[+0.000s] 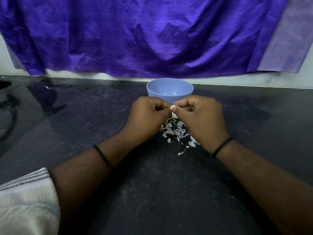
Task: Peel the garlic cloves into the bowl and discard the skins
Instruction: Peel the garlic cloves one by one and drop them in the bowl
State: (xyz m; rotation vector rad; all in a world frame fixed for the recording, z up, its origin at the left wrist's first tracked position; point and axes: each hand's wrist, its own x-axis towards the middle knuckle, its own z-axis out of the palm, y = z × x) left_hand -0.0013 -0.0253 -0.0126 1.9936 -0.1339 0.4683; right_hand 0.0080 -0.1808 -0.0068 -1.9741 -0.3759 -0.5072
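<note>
Both hands (172,114) pinch one garlic clove (172,108) above skins (177,131), before the bowl (169,89).

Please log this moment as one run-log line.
both hands pinch garlic clove | skins on counter | bowl behind

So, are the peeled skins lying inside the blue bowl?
No, the skins lie scattered on the dark counter under the hands, in front of the bowl.
</note>
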